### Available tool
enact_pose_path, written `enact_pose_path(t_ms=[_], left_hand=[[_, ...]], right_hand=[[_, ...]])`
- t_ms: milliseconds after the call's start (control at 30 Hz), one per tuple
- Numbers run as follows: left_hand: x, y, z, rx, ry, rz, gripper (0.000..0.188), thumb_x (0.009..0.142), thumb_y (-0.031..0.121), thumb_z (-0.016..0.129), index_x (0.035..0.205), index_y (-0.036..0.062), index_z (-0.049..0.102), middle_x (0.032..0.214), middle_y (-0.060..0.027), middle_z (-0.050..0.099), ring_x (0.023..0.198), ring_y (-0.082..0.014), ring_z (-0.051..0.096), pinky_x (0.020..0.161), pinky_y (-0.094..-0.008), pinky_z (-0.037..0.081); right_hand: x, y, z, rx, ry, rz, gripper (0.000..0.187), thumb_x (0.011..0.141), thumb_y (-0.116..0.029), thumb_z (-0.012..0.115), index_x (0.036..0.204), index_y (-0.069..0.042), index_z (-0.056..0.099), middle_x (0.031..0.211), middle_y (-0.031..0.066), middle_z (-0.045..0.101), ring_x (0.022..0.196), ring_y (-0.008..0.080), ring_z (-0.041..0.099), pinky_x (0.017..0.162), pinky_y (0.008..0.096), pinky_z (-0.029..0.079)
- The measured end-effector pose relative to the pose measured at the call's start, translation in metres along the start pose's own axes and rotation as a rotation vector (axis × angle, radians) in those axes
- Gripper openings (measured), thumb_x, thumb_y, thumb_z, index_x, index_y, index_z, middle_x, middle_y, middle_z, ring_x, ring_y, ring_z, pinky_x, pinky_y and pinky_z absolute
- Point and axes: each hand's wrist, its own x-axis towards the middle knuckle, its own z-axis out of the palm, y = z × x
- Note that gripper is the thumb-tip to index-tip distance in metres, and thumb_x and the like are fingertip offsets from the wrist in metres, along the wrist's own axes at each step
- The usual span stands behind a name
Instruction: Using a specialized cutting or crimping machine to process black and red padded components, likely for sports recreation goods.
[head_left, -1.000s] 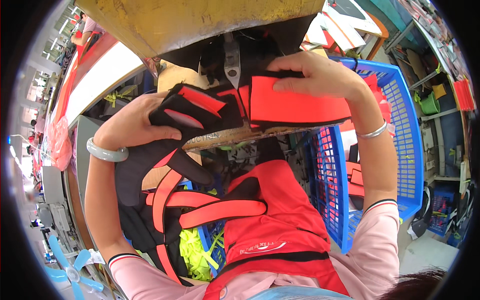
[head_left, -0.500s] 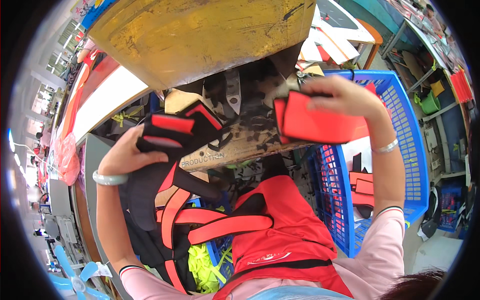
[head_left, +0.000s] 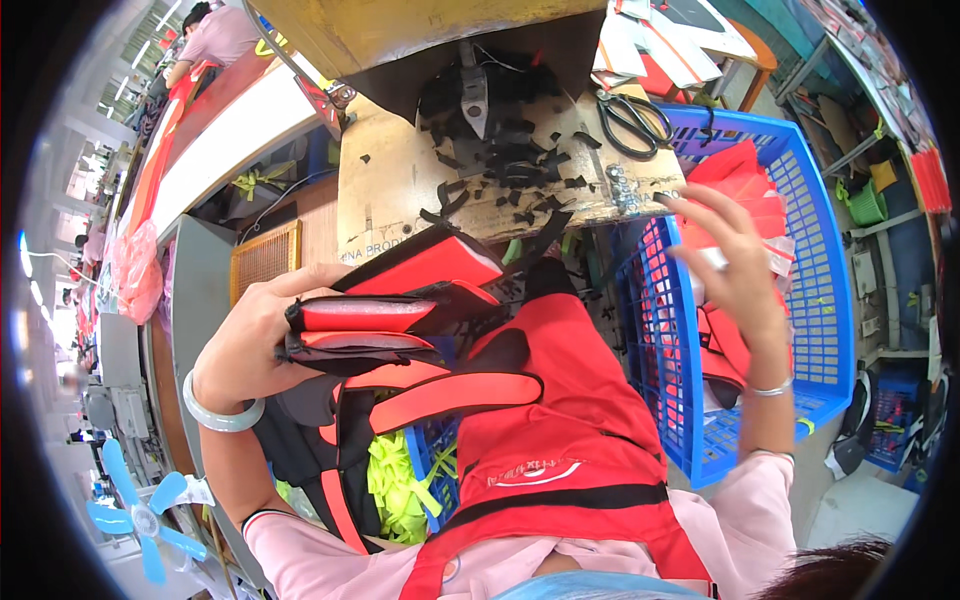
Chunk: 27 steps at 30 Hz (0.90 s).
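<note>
My left hand point(head_left: 240, 340) grips several red fabric pieces with black edges point(head_left: 430, 265), stacked and fanned out, left of centre. Over the blue plastic basket point(head_left: 840, 350) on the right, my right hand point(head_left: 735, 265) is open with its fingers spread, holding nothing. Red fabric pieces point(head_left: 755, 205) lie in that basket behind and below the hand. Black straps faced with orange-red point(head_left: 455, 402) hang across my red apron point(head_left: 575, 400), below the held stack.
Ahead stands a yellow machine point(head_left: 430, 35) with a pointed metal part point(head_left: 474, 105) over a wooden board point(head_left: 385, 185) strewn with black scraps. Black scissors point(head_left: 637, 125) lie on the board's right. Yellow-green strips point(head_left: 395, 490) fill a container low left. Another person point(head_left: 218, 40) works at far left.
My right hand has let go of a red piece over the basket and spread its fingers. My left hand has come lower and nearer with its stack. The view has shifted, showing more of the board.
</note>
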Motion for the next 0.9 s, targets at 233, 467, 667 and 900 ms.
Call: enact_pose_path(t_ms=[233,467,667,900], left_hand=[[-0.035,0.053,-0.013,0.178,0.043,-0.072,0.049,0.062,0.013,0.077,0.109,0.0057,0.067,0.12,-0.0167,0.063,0.098,-0.0393,0.063,0.084,-0.042,0.051],[-0.035,0.075,-0.003,0.521,0.095,-0.081,0.04,0.065,0.009,0.072,0.104,0.0034,0.064,0.125,-0.0112,0.06,0.094,-0.0321,0.06,0.079,-0.0383,0.046],[0.001,0.027,0.017,0.635,0.187,0.062,0.034,0.068,0.012,0.072,0.099,0.0033,0.061,0.128,-0.0091,0.058,0.1,-0.0296,0.06,0.084,-0.0386,0.045],[0.039,-0.025,0.016,0.657,0.263,0.139,0.033,0.071,0.007,0.068,0.103,0.0027,0.063,0.128,-0.0083,0.059,0.105,-0.0261,0.06,0.085,-0.0373,0.045]], right_hand=[[0.046,-0.089,0.054,0.285,0.019,-0.425,0.023,0.08,-0.017,0.076,0.101,-0.014,0.069,0.085,0.0036,0.063,0.09,0.0247,0.062,0.103,0.0487,0.039],[0.056,-0.092,0.065,0.362,0.127,-0.403,0.013,0.08,-0.013,0.074,0.093,-0.012,0.07,0.082,0.0041,0.063,0.084,0.0239,0.061,0.1,0.0452,0.04],[0.075,-0.065,0.081,0.196,0.304,-0.325,0.009,0.082,-0.015,0.072,0.089,-0.01,0.072,0.083,0.0049,0.064,0.084,0.0246,0.059,0.091,0.0393,0.039],[0.107,-0.044,0.102,0.117,0.356,-0.287,0.01,0.082,-0.017,0.072,0.089,-0.01,0.072,0.081,0.0051,0.062,0.082,0.0264,0.058,0.086,0.0384,0.041]])
